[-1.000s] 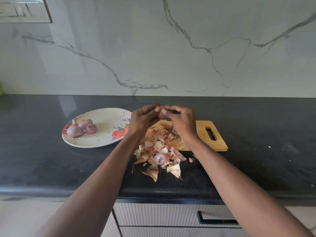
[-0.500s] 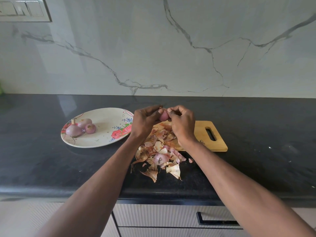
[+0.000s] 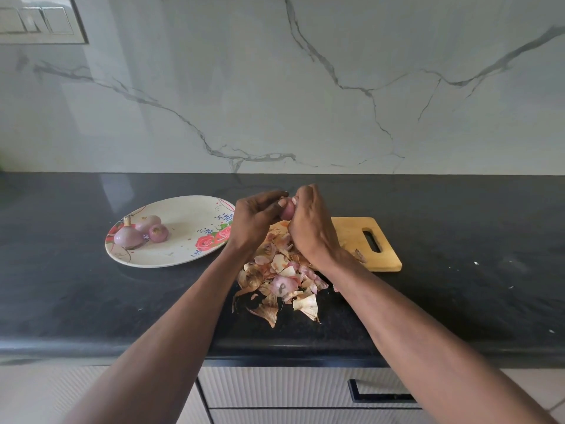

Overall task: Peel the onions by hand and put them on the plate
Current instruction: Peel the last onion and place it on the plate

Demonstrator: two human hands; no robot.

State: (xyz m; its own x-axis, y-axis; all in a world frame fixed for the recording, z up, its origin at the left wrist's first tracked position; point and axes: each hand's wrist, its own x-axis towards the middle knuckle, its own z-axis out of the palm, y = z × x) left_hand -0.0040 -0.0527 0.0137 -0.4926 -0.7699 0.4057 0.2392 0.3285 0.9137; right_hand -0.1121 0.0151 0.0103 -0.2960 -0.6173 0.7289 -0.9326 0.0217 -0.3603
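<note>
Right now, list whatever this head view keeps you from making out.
- Onion in hand: mostly covered by the left hand and right hand; how much skin remains is unclear.
- Cutting board: its left part is hidden under the right hand and peel pile.
- Wall switch plate: cut by the top-left edge.

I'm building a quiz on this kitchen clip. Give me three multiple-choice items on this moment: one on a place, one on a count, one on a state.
1. Where does the plate lie relative to the cutting board?
A. to its left B. to its right C. on it

2. How many onions are on the plate?
A. one B. three C. five

3. What are the hands doing?
A. resting flat B. both holding one onion C. lifting the plate

Key: 1 A, the plate lies left of the cutting board. 2 B, three onions sit together. 3 B, left hand and right hand hold the onion above the peels.
</note>
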